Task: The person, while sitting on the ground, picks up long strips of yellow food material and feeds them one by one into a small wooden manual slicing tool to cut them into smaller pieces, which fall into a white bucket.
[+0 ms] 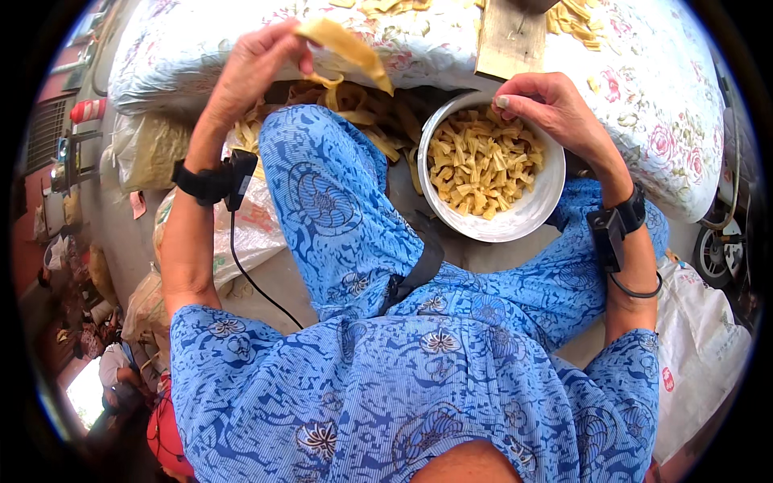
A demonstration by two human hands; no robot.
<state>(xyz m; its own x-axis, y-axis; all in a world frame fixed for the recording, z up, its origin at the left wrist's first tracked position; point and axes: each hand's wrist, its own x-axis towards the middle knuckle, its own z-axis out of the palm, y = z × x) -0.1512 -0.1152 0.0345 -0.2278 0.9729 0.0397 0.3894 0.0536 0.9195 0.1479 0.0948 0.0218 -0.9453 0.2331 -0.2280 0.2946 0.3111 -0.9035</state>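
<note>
My left hand point(266, 60) is raised over the near edge of a table with a floral cover, pinching a yellowish, flat, flexible strip point(347, 48) that hangs to the right. My right hand point(537, 105) is over the upper right rim of a white bucket point(546, 205), thumb and forefinger together; whether anything small is between them cannot be told. Many short, folded yellowish pieces point(483, 163) lie in the bucket, which stands between my knees. A wooden board point(510, 39) juts over the table edge just above the right hand. More long strips point(356, 115) lie in a heap under the table edge.
Further yellowish pieces point(574, 21) lie on the floral cover point(658, 78). Plastic sacks point(253, 235) are at my left, and a white woven sack point(694, 356) is at my right. A cable hangs from the device on my left wrist. Another person point(115, 368) is at the far lower left.
</note>
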